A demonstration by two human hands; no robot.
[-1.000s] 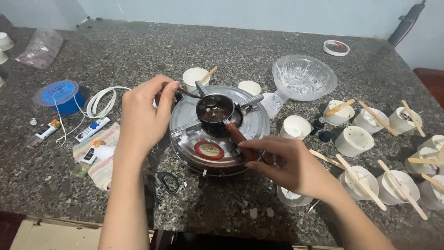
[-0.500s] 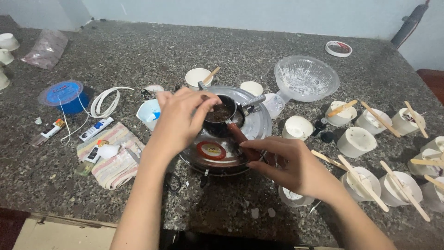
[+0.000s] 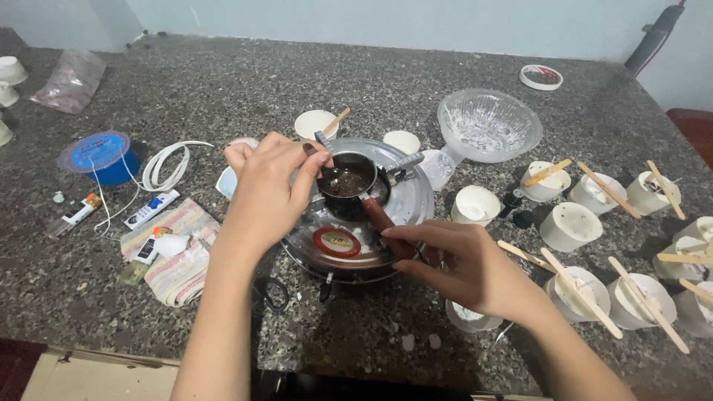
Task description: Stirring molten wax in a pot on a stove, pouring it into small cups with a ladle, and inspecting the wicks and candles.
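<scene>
The small dark pot (image 3: 347, 180) sat on the round metal burner (image 3: 355, 215), half full of dark liquid. The right hand (image 3: 460, 267) had its fingers clamped on the pot's reddish handle (image 3: 379, 217), probably the safest hold, since the pot looked hot and spillable. The left hand (image 3: 264, 189) pinched a spoon (image 3: 319, 147) at the pot's rim.

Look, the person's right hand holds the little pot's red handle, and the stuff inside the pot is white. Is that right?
Not quite. The right hand does hold the red handle of the little pot, but the head view shows the stuff inside is dark brown, not white.
</scene>
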